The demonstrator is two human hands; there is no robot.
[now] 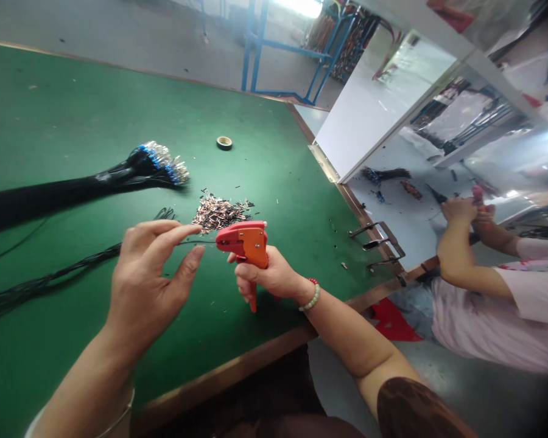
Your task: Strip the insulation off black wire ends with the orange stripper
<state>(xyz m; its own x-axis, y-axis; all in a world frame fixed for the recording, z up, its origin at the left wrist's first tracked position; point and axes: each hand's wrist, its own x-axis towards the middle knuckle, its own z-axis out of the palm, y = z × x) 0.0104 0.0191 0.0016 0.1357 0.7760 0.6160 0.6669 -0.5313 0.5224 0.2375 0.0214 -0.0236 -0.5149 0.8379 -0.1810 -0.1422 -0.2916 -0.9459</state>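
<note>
My right hand (265,274) is wrapped round the handles of a red and orange wire stripper (244,239), its jaws turned to the left. A thin black wire (196,242) runs into those jaws. Beside it is my left hand (153,267), thumb and index finger apart, with the wire showing in the gap between them. That wire seems to come from a loose bundle of black wires (73,267) passing behind my left hand. Just beyond the stripper lies a heap of short stripped wire ends (221,212), black and copper-coloured.
A thick black wire bundle (73,191) with blue and silver terminals lies at the left. A tape roll (224,143) sits farther back on the green table (274,176). A metal clamp (379,244) is at the right edge. Another person's hands (466,210) work at the neighbouring table.
</note>
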